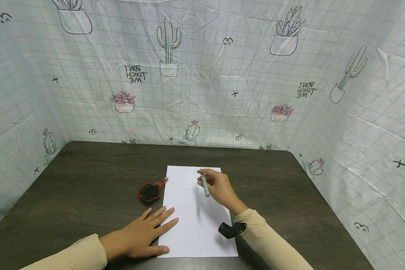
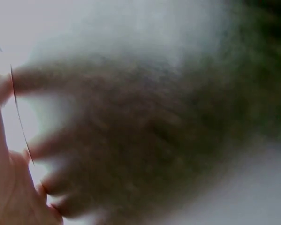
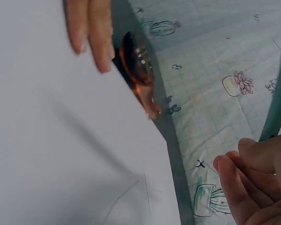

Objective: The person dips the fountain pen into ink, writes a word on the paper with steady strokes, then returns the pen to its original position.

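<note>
My right hand point(image 1: 221, 189) pinches a green pen point(image 1: 206, 187) over the upper right part of a white sheet of paper point(image 1: 195, 240). The pen's writing end is hidden behind the fingers. Thin crossing lines point(image 1: 194, 188) and a faint curved stroke mark the sheet. With fingers spread, my left hand point(image 1: 143, 234) rests palm down across the sheet's left edge. Beyond it lies a red, see-through, flower-shaped object point(image 1: 150, 191) with a dark middle and a short handle; the handle's end meets the paper's edge. The left wrist view is mostly blurred.
The dark wooden table point(image 1: 98, 180) carries all of this. Behind it and on both sides hangs a white gridded cloth point(image 1: 202, 82) printed with cacti. A black wrist device point(image 1: 231, 229) sits at the right sleeve, over the paper's lower right edge.
</note>
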Motion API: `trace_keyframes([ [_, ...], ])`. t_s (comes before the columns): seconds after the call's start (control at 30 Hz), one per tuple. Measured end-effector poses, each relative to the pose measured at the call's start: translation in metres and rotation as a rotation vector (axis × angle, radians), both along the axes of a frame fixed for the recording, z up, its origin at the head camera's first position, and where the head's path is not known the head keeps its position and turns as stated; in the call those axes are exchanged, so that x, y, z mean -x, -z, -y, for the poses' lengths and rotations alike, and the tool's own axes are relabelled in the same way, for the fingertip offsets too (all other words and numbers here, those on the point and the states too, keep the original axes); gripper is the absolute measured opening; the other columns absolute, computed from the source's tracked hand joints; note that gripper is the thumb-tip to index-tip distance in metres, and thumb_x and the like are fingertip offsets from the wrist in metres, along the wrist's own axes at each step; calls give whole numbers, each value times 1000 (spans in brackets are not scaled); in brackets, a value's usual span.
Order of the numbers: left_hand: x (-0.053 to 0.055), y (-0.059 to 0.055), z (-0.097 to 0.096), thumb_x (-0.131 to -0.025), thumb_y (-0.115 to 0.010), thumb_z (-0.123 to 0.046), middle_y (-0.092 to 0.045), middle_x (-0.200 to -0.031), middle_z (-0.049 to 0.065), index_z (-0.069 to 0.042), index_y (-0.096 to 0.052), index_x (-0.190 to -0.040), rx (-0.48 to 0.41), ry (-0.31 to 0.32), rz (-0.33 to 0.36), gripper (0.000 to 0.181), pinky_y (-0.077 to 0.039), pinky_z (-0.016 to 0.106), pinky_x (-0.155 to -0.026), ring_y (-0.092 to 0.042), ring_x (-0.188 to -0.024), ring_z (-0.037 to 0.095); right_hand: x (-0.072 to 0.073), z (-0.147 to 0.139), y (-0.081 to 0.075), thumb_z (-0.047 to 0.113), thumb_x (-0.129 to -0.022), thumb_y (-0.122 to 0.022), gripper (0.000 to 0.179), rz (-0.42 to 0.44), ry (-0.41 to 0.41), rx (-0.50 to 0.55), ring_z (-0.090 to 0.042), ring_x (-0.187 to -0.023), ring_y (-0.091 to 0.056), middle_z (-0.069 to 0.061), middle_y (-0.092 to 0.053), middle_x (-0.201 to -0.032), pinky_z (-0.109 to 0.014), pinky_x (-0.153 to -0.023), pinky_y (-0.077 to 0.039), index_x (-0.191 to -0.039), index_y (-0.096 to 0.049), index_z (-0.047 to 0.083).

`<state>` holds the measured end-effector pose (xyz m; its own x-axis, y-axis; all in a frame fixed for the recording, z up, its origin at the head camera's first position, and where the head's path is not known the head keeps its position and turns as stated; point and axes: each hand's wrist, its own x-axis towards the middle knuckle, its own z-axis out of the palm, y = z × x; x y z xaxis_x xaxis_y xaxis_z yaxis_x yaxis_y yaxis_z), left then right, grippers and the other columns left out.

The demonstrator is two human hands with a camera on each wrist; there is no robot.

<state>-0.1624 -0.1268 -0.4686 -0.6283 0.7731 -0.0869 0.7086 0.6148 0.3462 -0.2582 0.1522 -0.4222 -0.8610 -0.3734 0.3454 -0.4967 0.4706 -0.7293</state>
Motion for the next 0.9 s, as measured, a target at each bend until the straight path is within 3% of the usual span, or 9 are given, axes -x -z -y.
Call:
trace_keyframes([
  [0.07,1,3,0,-93,-34,-68,-8,-162,3,-31,-18,-154,11,0,-26,73,-17,68,-107,-13,-147,32,2,3,1,1,-89,-66,35,83,-5,78,-20,-89,-71,-14,-72,-99,-26,-76,-56,-123,-63,6],
  [0.17,1,5,0,-93,-32,-68,-8,-162,3,-32,-18,-154,21,4,-47,73,-18,69,-106,-14,-147,32,5,5,0,-4,-94,-54,37,285,-41,272,-24,-97,-69,-22,-68,-111,-31,-83,-55,-130,-57,4],
  [0.27,1,2,0,-93,-32,-68,-7,-162,2,-32,-17,-154,23,5,-22,72,-17,69,-106,-12,-147,31,6,7,-3,0,-99,-46,36,458,-70,456,-23,-97,-69,-26,-64,-116,-35,-85,-54,-133,-53,2],
  [0.4,0,-5,-1,-94,-34,-67,-7,-162,3,-31,-17,-155,24,2,21,73,-15,68,-107,-11,-147,32,7,8,-7,11,-99,-47,37,586,-86,591,-18,-91,-69,-22,-65,-116,-34,-84,-55,-134,-52,0],
  [0.57,-1,-8,-2,-94,-37,-64,-8,-162,5,-28,-19,-155,23,2,31,72,-15,69,-107,-12,-147,33,7,9,-10,16,-98,-54,41,635,-110,586,-17,-89,-66,-16,-67,-116,-31,-82,-55,-135,-51,0],
  [0.73,-3,-12,-3,-94,-36,-65,-9,-162,5,-27,-20,-154,32,-2,31,73,-15,67,-108,-12,-147,33,8,14,-10,16,-96,-59,42,625,-137,497,-24,-102,-65,-12,-68,-111,-31,-86,-53,-135,-51,0],
  [0.9,-4,-15,-3,-94,-34,-66,-8,-162,4,-27,-20,-154,48,-8,33,73,-15,65,-109,-12,-147,31,12,20,-7,10,-95,-60,37,598,-179,436,-29,-107,-64,-17,-68,-111,-32,-86,-53,-131,-53,0],
])
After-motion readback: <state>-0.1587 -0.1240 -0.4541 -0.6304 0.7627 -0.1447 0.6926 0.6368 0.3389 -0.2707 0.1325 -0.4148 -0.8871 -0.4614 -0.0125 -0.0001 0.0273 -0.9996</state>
